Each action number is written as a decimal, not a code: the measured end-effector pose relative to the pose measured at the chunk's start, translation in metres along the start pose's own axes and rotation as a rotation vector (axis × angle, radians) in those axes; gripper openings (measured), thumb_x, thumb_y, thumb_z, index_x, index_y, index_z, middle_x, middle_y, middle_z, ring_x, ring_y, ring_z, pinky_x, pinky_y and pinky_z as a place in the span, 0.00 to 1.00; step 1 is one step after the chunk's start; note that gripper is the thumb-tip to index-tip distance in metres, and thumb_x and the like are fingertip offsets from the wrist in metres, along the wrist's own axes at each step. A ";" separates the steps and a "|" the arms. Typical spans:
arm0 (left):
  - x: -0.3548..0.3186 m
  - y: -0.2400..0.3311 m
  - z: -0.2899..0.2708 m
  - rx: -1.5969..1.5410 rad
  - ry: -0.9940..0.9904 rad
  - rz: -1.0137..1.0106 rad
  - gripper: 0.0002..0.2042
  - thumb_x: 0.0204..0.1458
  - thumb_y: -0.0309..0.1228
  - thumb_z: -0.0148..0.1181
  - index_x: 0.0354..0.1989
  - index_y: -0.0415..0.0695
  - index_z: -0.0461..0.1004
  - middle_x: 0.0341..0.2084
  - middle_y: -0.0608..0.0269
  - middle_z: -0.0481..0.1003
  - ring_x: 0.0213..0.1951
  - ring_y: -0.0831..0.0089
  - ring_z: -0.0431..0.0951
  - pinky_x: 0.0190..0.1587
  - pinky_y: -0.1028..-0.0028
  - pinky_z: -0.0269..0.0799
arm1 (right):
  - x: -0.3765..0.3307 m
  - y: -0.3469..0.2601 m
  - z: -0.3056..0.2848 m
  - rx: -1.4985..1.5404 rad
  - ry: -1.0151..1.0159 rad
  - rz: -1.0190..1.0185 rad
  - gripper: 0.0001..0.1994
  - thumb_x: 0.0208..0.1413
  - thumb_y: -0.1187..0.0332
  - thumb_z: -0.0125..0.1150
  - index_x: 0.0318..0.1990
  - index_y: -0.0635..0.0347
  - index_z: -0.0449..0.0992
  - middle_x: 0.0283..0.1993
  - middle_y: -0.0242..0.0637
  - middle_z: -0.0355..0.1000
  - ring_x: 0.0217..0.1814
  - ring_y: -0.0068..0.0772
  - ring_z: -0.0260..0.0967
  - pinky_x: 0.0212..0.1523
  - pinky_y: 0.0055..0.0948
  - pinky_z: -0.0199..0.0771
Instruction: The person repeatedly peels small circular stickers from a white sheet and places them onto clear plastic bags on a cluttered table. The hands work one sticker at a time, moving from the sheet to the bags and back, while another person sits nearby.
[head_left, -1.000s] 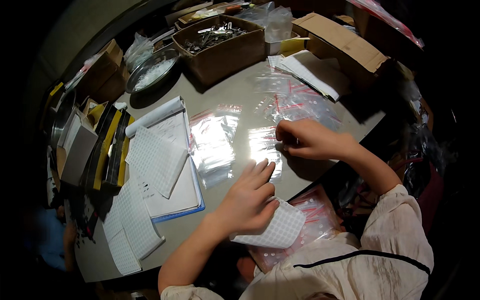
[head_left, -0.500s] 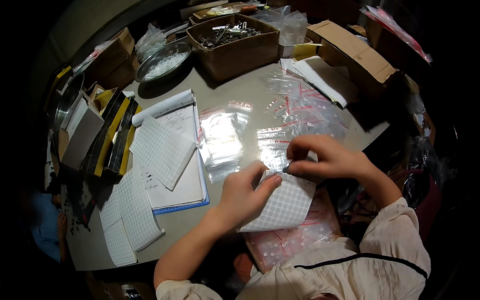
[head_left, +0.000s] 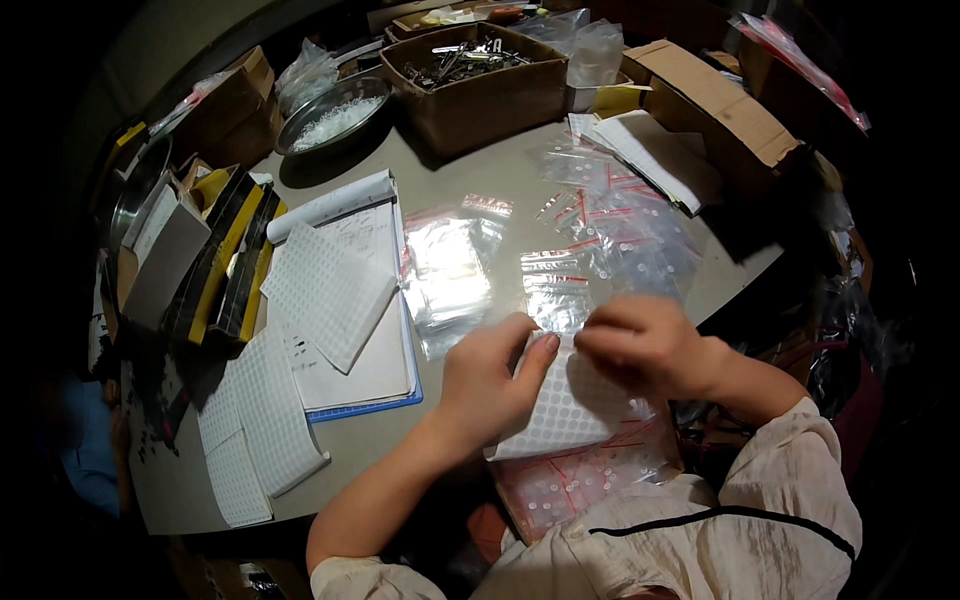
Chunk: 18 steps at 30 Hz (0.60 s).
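My left hand point(head_left: 492, 378) grips the left edge of a white sheet of small round stickers point(head_left: 565, 415), held up just over the table's near edge. My right hand point(head_left: 645, 345) rests on the sheet's top right, fingertips pinched at its surface; what they pinch is too small to tell. Under the sheet, on my lap, lies a clear zip bag with a red strip point(head_left: 580, 480) holding small white dots. More clear zip bags point(head_left: 450, 265) lie on the grey table point(head_left: 480, 180) just beyond my hands.
An open notebook point(head_left: 355, 320) with a dotted sheet on it lies left of my hands, more dotted sheets point(head_left: 255, 420) beside it. Behind stand a cardboard box of metal parts point(head_left: 470, 75), a metal bowl point(head_left: 330, 115), other boxes point(head_left: 715, 100) and yellow-black packs point(head_left: 230, 260).
My left hand lifted the sticker sheet from the table edge and brought it up. My right hand left the zip bags and came back onto the sheet.
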<state>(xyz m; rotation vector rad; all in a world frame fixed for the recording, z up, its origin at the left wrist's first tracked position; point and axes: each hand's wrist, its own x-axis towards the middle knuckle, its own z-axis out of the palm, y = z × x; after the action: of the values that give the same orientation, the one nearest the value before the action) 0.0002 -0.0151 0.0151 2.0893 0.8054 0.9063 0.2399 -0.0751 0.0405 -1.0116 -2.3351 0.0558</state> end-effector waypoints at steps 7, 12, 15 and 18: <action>-0.012 -0.016 0.016 0.156 -0.298 0.535 0.11 0.59 0.33 0.65 0.43 0.38 0.78 0.51 0.45 0.78 0.56 0.47 0.77 0.60 0.53 0.72 | 0.025 0.046 -0.008 0.398 -0.232 0.489 0.08 0.60 0.70 0.65 0.44 0.64 0.79 0.36 0.36 0.79 0.37 0.31 0.77 0.40 0.31 0.75; -0.011 -0.020 0.020 0.141 -0.343 0.570 0.12 0.60 0.33 0.64 0.44 0.37 0.76 0.51 0.45 0.76 0.57 0.44 0.75 0.61 0.52 0.71 | 0.032 0.053 0.008 0.315 -0.400 0.434 0.13 0.63 0.63 0.64 0.42 0.66 0.77 0.32 0.48 0.77 0.32 0.42 0.76 0.37 0.37 0.75; -0.012 -0.023 0.022 0.129 -0.319 0.589 0.11 0.59 0.32 0.64 0.42 0.37 0.76 0.50 0.43 0.76 0.57 0.43 0.75 0.62 0.52 0.70 | 0.037 0.050 0.019 0.071 -0.437 0.435 0.16 0.61 0.60 0.67 0.38 0.68 0.76 0.33 0.55 0.76 0.36 0.57 0.76 0.39 0.45 0.75; -0.010 -0.023 0.021 0.078 -0.251 0.513 0.11 0.57 0.30 0.64 0.42 0.36 0.76 0.52 0.39 0.76 0.58 0.41 0.75 0.65 0.51 0.69 | 0.036 0.059 0.008 -0.205 -0.526 0.493 0.18 0.58 0.58 0.70 0.36 0.68 0.75 0.33 0.55 0.77 0.39 0.62 0.76 0.40 0.50 0.74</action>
<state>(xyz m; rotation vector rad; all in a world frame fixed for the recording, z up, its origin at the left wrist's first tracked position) 0.0056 -0.0172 -0.0175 2.4693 0.1733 0.8501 0.2548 -0.0073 0.0361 -1.8437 -2.5117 0.3133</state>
